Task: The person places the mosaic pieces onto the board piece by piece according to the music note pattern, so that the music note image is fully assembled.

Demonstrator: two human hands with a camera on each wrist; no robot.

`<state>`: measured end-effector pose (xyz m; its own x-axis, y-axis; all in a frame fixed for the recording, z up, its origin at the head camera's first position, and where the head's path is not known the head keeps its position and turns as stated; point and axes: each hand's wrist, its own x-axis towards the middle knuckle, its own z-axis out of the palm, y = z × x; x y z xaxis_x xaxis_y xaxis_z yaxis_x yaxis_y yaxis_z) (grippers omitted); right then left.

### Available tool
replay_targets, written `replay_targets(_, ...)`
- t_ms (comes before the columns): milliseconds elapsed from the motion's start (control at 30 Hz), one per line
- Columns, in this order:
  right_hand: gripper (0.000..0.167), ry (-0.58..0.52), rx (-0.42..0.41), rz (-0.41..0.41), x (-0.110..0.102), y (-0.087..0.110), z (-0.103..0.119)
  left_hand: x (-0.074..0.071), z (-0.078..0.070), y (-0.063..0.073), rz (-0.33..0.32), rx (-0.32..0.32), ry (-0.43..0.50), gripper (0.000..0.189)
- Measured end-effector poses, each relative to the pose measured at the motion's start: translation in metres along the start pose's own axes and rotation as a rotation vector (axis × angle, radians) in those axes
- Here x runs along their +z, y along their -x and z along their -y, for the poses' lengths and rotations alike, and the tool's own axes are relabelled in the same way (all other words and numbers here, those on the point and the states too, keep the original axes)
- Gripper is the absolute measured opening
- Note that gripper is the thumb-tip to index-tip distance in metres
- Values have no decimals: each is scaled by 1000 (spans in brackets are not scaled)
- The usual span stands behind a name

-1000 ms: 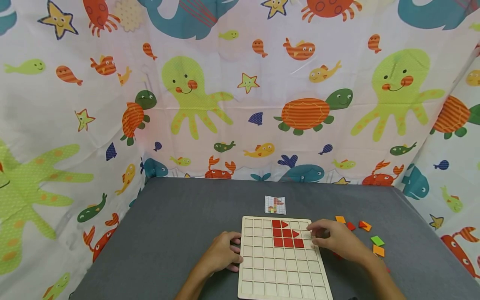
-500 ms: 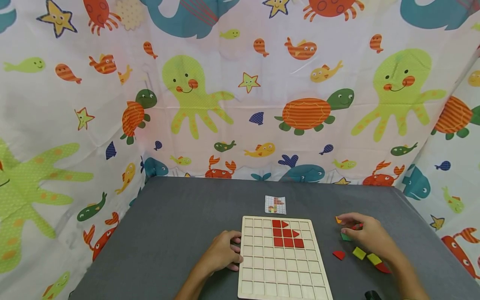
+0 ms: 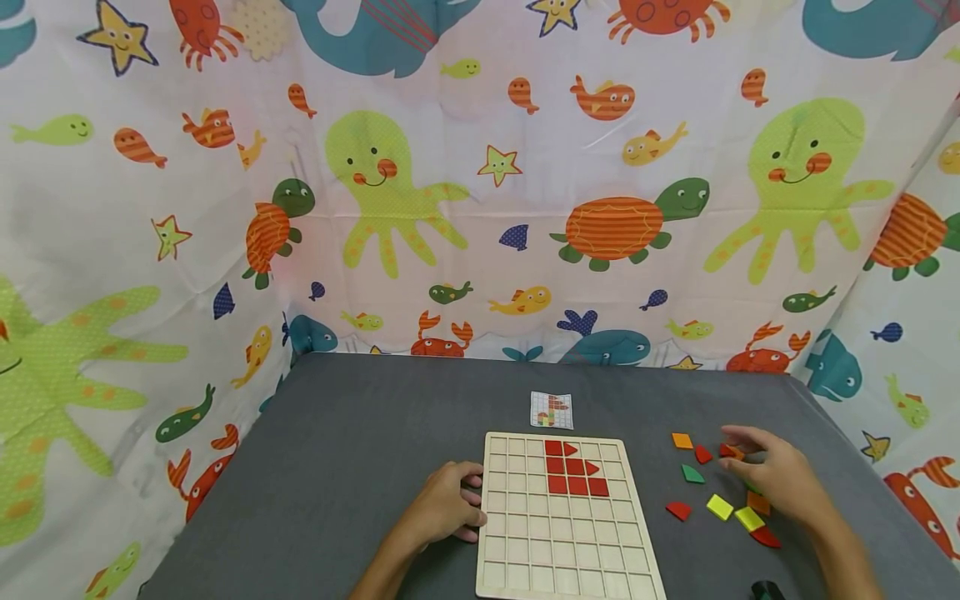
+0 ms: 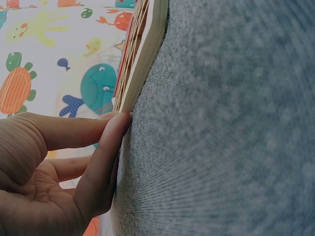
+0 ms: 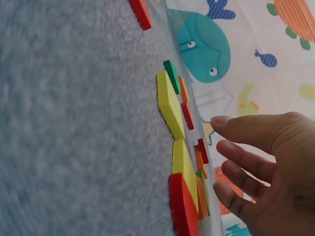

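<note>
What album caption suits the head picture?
Left hand touching the wooden grid board, right hand over loose coloured tiles, before a sea-creature backdrop.

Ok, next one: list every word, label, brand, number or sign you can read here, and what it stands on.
None can be read in any view.
Small card: a coloured grid picture; any finer marks are too small to read.
Wooden board and loose pieces: no lettering visible.
Cloth backdrop: printed sea animals, no words visible.
</note>
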<state>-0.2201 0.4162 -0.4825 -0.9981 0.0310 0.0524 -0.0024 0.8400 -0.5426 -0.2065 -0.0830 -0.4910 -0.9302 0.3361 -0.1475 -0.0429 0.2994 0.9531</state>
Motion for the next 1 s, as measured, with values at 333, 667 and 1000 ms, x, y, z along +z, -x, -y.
replay_targets(333, 65, 12, 13, 69, 1, -4, -12, -1, -1, 0, 4, -13, 3, 68)
replay_targets(667, 42, 17, 30, 99, 2, -4, -12, -1, -1, 0, 8, -12, 6, 69)
replay_targets(1000, 38, 24, 31, 131, 2, -4, -11, -1, -1, 0, 9, -6, 0, 68)
